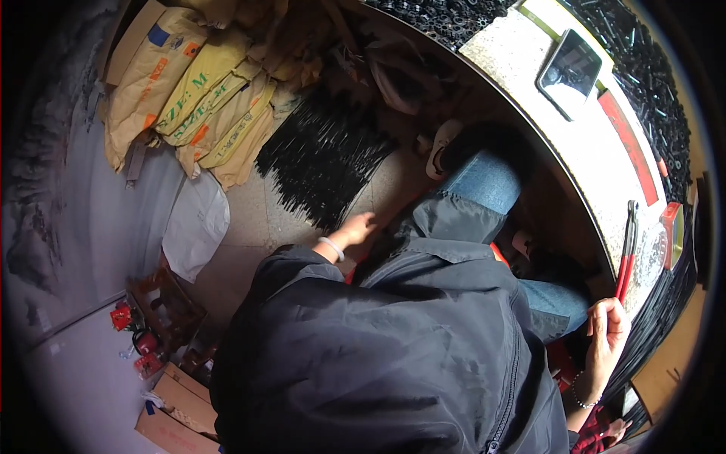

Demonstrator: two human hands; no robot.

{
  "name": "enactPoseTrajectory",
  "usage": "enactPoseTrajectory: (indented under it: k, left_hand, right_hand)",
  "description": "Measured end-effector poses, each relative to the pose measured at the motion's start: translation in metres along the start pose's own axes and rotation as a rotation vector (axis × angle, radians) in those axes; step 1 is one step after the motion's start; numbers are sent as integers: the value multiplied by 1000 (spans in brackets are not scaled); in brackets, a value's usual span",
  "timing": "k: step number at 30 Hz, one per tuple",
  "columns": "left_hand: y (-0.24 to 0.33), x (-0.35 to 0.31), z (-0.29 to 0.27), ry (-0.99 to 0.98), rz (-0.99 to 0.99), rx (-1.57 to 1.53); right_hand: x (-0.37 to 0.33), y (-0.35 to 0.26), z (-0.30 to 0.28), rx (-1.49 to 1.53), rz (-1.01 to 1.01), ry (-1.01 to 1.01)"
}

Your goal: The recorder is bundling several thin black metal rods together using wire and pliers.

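Observation:
Over the floor in front of my lap, my left hand (354, 229) has its fingers curled in; anything inside them is too small to make out. Just beyond it lies a broad pile of thin black rods (325, 155). At the table's near edge my right hand (607, 333) is closed around the handle ends of red-handled pliers (627, 253). Their dark jaws point away from me over the speckled tabletop (522, 72). A pale bracelet sits on each wrist.
Black small parts (650, 83) heap along the table's far side, near a phone (571, 72). Paper sacks (155, 83) and a white bag (197, 227) stand left. Cardboard (178, 416) lies lower left. Another person's hand (618, 431) shows at lower right.

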State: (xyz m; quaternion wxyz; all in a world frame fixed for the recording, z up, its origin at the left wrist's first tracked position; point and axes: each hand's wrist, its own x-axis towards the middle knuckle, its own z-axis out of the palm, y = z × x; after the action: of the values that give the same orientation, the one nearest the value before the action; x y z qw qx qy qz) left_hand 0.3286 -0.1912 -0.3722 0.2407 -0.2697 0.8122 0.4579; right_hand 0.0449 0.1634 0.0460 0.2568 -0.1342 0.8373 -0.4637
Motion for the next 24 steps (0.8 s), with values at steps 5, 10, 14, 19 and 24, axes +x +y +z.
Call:
enactPoseTrajectory:
  k: [5, 10, 14, 19, 24]
  left_hand:
    - [-60, -11, 75, 123, -22, -157]
    - [-80, -24, 68, 191, -140, -345]
    - [-18, -57, 22, 179, -254, 84]
    - [-12, -61, 20, 141, -308, 108]
    - [-62, -36, 52, 205, -237, -115]
  right_hand:
    - [7, 5, -7, 14, -40, -35]
    - [12, 6, -16, 10, -90, -61]
    - [17, 2, -10, 32, -106, -81]
    - [24, 2, -12, 6, -97, -111]
    - [22, 13, -20, 39, -117, -108]
